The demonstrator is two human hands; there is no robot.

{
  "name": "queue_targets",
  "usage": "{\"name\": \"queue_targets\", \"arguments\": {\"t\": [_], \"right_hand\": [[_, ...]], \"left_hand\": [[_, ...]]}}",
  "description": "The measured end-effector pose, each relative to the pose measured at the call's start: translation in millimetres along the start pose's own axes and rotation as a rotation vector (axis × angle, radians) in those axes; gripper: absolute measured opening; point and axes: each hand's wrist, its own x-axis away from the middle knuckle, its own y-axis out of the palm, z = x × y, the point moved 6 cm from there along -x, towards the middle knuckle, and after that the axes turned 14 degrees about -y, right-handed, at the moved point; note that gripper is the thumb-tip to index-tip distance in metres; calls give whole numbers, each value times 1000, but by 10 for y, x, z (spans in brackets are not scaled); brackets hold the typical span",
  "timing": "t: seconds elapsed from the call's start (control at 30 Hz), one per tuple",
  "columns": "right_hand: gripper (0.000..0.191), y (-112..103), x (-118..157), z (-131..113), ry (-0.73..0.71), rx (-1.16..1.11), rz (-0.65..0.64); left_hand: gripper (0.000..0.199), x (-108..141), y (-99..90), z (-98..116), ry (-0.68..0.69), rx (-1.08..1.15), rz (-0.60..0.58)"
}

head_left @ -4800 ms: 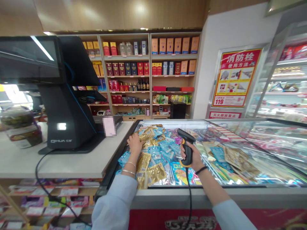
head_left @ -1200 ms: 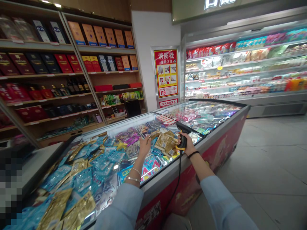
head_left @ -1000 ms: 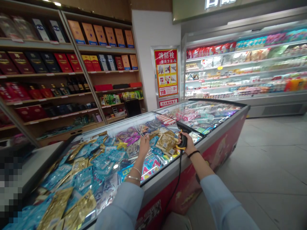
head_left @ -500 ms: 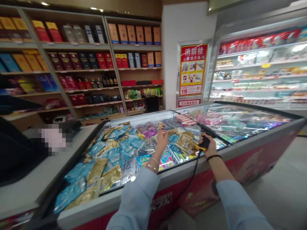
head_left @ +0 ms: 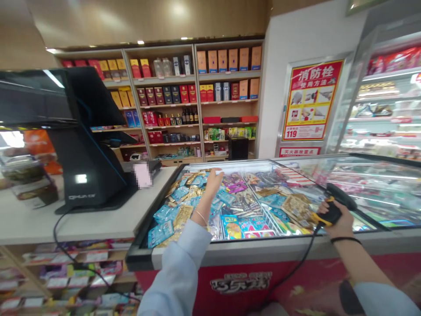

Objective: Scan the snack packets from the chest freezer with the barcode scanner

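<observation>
My right hand (head_left: 342,221) is wrapped round a black and yellow barcode scanner (head_left: 341,195), its cord hanging down over the front of the chest freezer (head_left: 243,254). The scanner is above the right part of the freezer, close to a gold packet (head_left: 297,208). My left hand (head_left: 214,180) is stretched out over the far left of the freezer, fingers curled in. What they hold, if anything, I cannot make out. Beneath that arm, blue packets (head_left: 166,213) and gold packets (head_left: 183,216) lie in a loose pile. Purple packets (head_left: 237,184) are to the right of the left hand.
A counter (head_left: 108,219) joins the freezer's left end, bearing a black checkout terminal (head_left: 88,153) and a blurred-out pinkish patch. Shelves (head_left: 197,75) of boxes and bottles line the back wall. A red notice (head_left: 312,101) hangs beside a lit display fridge (head_left: 391,109).
The view has swung left, bringing the terminal and counter into sight. My left hand has moved from the middle packets to the far left pile. My right hand keeps the barcode scanner.
</observation>
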Motion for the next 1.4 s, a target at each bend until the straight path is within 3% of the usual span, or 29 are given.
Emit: {"name": "queue_targets", "arguments": {"t": [0.1, 0.2, 0.33, 0.43, 0.53, 0.63, 0.73, 0.83, 1.1, 1.4], "right_hand": [[5, 460, 190, 108, 16, -55, -125], [14, 1027, 438, 339, 74, -60, -303], [25, 1685, 855, 779, 158, -56, -501], [26, 2010, 1206, 1190, 256, -50, -616], [28, 2203, 1515, 1614, 361, -25, -675], [30, 2337, 1736, 1971, 419, 2, -715], [33, 2412, 1854, 2227, 435, 18, -733], [32, 2427, 1914, 2389, 444, 25, -767], [32, 2374, 1944, 2501, 411, 68, -802], [32, 2393, 1973, 2420, 401, 68, -824]], "left_hand": [[23, -104, -613, -40, 37, -26, 89], [23, -133, -1115, -306, 97, -47, 165], [21, -205, -1559, -900, 44, -112, 257], [23, -310, -1739, -1291, -72, -163, 334], [24, -407, -1783, -1497, -140, -268, 382], [23, -457, -1778, -1552, -145, -430, 477], [22, -484, -1745, -1545, -92, -571, 551], [25, -507, -1700, -1532, -38, -687, 554], [36, -509, -1638, -1529, 9, -960, 445], [49, -584, -1625, -1722, -136, -1000, 307]]}}
